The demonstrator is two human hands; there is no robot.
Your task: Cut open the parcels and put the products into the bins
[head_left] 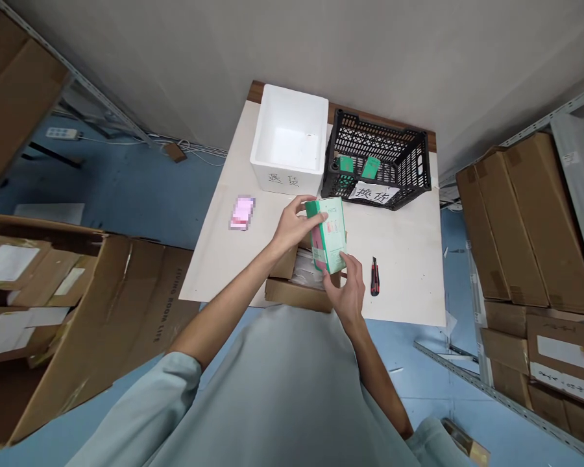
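Note:
Between my two hands is a small green and white printed box (334, 235), tilted above an open cardboard box (292, 293). My left hand (298, 224) grips its upper left part, thumb across the front. At its lower end my right hand (348, 285) pinches the corner. Inside the cardboard box, whitish clear wrapping (307, 269) shows; the rest is hidden by the green box and my hands. To the right of my right hand a red and black box cutter (374, 277) lies on the table.
A white foam bin (286, 170) and a black plastic crate (411, 188) holding green boxes (371, 167) stand at the table's (409, 259) back. A blurred pink item (242, 213) lies left. Cartons (516, 220) fill the right shelf; a large open carton (126, 305) stands left.

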